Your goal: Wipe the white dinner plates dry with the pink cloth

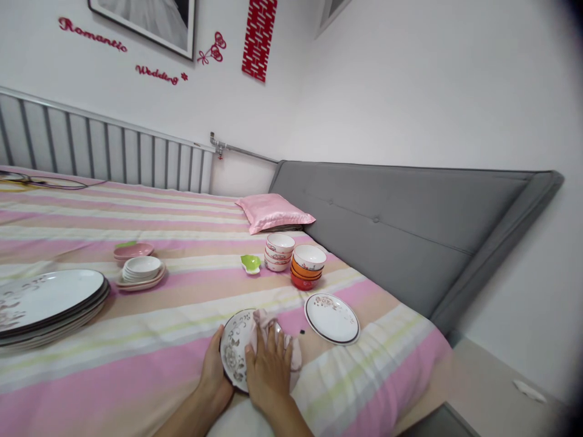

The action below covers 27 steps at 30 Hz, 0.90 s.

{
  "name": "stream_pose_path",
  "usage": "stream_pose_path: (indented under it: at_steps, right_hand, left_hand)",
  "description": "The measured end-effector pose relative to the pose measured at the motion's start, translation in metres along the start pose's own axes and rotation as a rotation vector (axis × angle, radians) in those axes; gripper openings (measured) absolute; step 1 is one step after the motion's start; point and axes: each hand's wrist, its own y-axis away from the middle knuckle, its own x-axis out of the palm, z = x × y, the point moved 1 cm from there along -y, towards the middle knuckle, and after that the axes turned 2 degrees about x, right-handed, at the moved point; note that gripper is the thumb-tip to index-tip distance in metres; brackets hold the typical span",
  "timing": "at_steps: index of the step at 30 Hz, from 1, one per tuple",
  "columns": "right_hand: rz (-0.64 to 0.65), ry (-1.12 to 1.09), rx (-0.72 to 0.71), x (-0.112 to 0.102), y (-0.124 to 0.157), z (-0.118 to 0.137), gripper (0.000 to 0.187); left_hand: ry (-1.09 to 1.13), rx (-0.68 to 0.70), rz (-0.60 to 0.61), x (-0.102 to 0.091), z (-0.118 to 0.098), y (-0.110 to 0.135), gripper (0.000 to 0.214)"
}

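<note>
A white plate (234, 349) with a dark rim and a brown flower pattern is tilted up just above the bed. My left hand (214, 370) grips it by its left edge. Pressed flat over a pale pink cloth (296, 355), my right hand (271, 367) holds the cloth against the plate's face. The cloth and fingers hide the plate's right part. A similar plate (332, 318) lies face up on the bedspread to the right, with a small dark bit (302, 332) beside it.
Stacked bowls (279, 252) and orange-red bowls (307, 267) stand beyond the plates, near a green leaf-shaped dish (250, 264). Large oval plates (54, 297) are piled at left, by small dishes (142, 267). A pink pillow (276, 212) rests against the grey headboard (387, 212).
</note>
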Motion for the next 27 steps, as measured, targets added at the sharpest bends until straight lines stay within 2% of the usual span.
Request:
stream_pose_path:
  at_steps: [8, 11, 14, 18, 27]
  right_hand:
    - [0.034, -0.042, -0.033, -0.009, 0.023, 0.010, 0.050]
    - [0.018, -0.075, -0.112, -0.012, 0.031, 0.017, 0.049]
    - [0.087, -0.115, -0.217, -0.016, 0.036, 0.024, 0.048]
    - [0.161, -0.146, -0.297, -0.021, 0.033, 0.029, 0.048]
    - [0.203, -0.161, -0.301, -0.018, 0.011, 0.030, 0.046]
  left_hand:
    - [-0.031, 0.010, 0.033, -0.001, 0.000, -0.001, 0.052]
    - [-0.007, -0.038, 0.067, -0.002, 0.001, 0.000, 0.053]
    - [0.033, -0.106, 0.086, -0.004, 0.002, 0.000, 0.052]
    - [0.094, -0.086, 0.097, -0.007, 0.005, -0.004, 0.042]
    - [0.087, 0.004, 0.082, -0.001, 0.005, 0.001, 0.054]
